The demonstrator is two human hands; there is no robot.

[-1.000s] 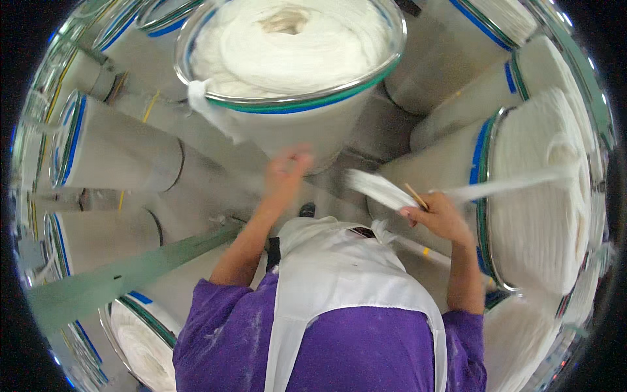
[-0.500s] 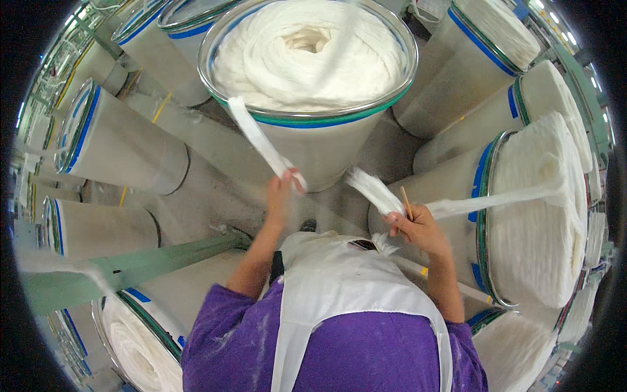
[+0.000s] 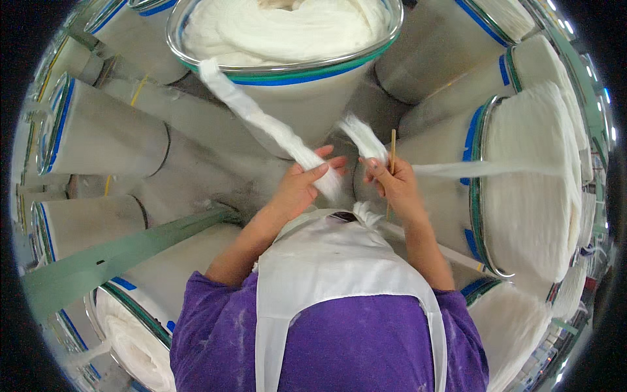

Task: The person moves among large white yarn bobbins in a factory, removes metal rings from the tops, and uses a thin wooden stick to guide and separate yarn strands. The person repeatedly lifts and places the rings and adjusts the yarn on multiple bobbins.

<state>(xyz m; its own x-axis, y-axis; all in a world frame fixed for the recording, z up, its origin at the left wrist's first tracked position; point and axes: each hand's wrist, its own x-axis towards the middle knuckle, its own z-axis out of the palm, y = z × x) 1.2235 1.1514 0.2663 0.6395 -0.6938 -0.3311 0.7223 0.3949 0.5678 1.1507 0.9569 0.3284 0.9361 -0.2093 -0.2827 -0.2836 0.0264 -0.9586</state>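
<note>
While left hand (image 3: 299, 186) and right hand (image 3: 400, 188) pinch left strip (image 3: 264, 123) and right strip (image 3: 367, 140) respectively, end-handling is apparently in hand, next calling for gentleness

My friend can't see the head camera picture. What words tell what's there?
A person in purple holds a white strip in the left hand, a second strip and a thin stick in the right hand. Tall cans, some heaped with white fluff, stand around.

Fluffy matt fibre strip (image 3: 271, 127) across L fingers (image 3: 324, 151); smooth wood-look stick (image 3: 393, 144) at R fingers (image 3: 381, 172); v. shiny metal can rim (image 3: 294, 66) beyond both.
</note>
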